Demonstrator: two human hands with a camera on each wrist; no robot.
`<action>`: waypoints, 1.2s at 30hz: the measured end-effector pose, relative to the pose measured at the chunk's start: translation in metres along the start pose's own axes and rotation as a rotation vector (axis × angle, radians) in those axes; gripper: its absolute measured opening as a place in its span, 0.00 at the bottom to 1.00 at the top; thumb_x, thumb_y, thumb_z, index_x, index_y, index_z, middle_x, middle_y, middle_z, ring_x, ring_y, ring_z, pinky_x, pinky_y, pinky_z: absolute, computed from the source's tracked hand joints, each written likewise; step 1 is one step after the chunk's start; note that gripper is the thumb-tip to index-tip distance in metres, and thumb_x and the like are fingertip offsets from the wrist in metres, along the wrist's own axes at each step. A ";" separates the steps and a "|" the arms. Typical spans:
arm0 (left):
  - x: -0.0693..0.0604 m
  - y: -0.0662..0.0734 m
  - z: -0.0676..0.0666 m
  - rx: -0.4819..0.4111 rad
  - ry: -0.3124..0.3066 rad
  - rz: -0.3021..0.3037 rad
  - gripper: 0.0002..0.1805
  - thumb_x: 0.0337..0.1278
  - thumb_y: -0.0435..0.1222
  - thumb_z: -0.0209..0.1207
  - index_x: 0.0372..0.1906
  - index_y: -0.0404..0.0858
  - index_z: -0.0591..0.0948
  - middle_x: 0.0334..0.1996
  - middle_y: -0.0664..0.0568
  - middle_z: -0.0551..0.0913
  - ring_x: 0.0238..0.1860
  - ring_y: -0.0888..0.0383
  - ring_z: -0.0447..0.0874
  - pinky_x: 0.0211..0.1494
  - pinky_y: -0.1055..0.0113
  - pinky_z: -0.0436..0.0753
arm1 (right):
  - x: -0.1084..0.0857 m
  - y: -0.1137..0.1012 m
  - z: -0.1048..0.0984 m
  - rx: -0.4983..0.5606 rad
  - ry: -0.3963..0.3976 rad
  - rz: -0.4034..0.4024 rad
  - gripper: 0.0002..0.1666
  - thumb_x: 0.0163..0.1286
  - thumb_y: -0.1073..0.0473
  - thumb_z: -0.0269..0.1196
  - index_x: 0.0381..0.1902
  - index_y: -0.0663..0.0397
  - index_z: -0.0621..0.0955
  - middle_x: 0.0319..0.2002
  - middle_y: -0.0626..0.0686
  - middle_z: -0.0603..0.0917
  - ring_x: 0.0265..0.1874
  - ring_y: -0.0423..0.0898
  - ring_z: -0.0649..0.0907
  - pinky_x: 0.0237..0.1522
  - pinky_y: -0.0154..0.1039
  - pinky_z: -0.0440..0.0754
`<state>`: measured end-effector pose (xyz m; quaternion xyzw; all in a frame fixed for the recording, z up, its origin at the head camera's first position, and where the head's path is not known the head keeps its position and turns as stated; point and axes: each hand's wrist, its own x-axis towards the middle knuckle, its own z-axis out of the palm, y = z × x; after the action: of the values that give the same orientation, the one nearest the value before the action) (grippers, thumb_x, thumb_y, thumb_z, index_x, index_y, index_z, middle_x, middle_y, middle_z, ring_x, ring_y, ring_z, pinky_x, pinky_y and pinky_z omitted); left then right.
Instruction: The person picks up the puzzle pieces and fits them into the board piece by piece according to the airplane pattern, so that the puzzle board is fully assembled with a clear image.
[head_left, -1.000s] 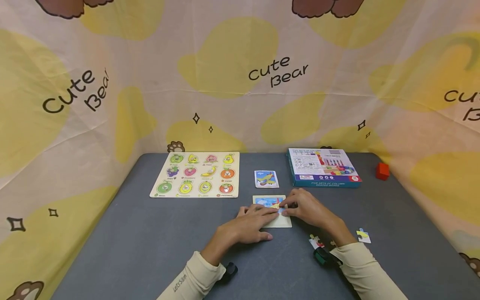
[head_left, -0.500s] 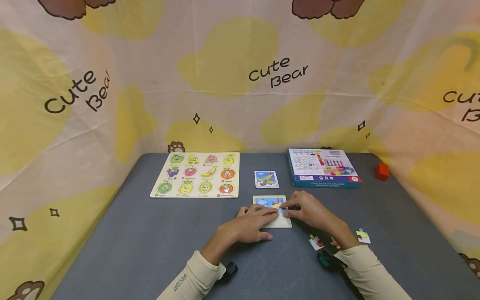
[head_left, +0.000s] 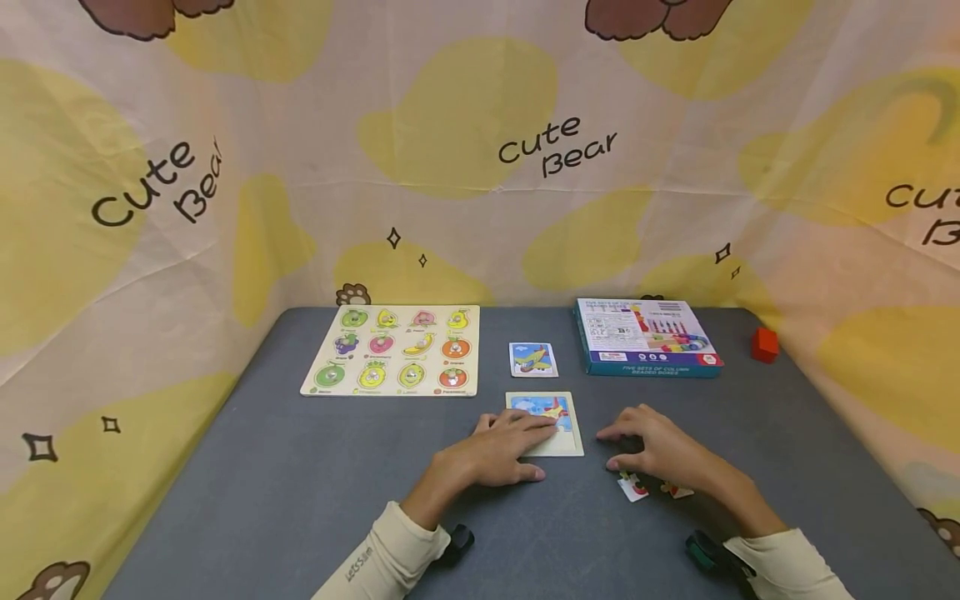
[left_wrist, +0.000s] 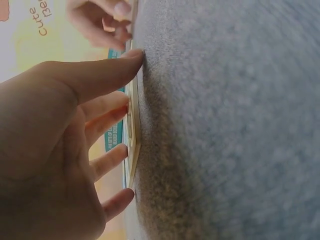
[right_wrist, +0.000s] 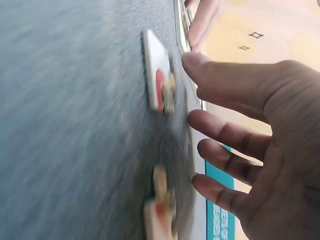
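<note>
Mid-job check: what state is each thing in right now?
Puzzle tray: partly filled
Left hand: resting on puzzle tray
Right hand: empty, fingers parted
Two jigsaw pieces: loose, outside puzzle tray
Airplane card: face up
Fruit board: flat, face up
Column beaded boxes package: closed
Red block: untouched

Puzzle board (head_left: 574, 447): left part is blocked by the left hand (head_left: 504, 452); right edge is uncovered, with a narrow gap to the right hand (head_left: 663, 446). Low entry from near right is obstructed by a loose piece (head_left: 634, 490) and a second piece (head_left: 679, 492), both close to the right hand. Far side is crowded by the picture card (head_left: 533, 360), flanked by the fruit board (head_left: 400, 359) and the box (head_left: 648, 337); slim lanes are offered either side of the card. Wide tabletop (head_left: 300, 483) can be crossed left of the left hand; far right is occupied by the red block (head_left: 765, 344).
</note>
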<state>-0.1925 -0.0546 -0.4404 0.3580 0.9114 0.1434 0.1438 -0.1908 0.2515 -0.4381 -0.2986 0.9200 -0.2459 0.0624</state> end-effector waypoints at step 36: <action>-0.021 -0.032 -0.010 -0.179 0.056 -0.054 0.36 0.71 0.43 0.67 0.79 0.40 0.72 0.79 0.53 0.68 0.80 0.52 0.65 0.73 0.44 0.65 | -0.046 0.003 0.000 -0.011 -0.018 0.077 0.12 0.63 0.38 0.76 0.41 0.31 0.90 0.41 0.32 0.81 0.45 0.35 0.74 0.47 0.38 0.77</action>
<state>-0.2010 -0.0939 -0.4396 0.3148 0.9079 0.2301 0.1537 -0.1553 0.2800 -0.4408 -0.2655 0.9316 -0.2355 0.0786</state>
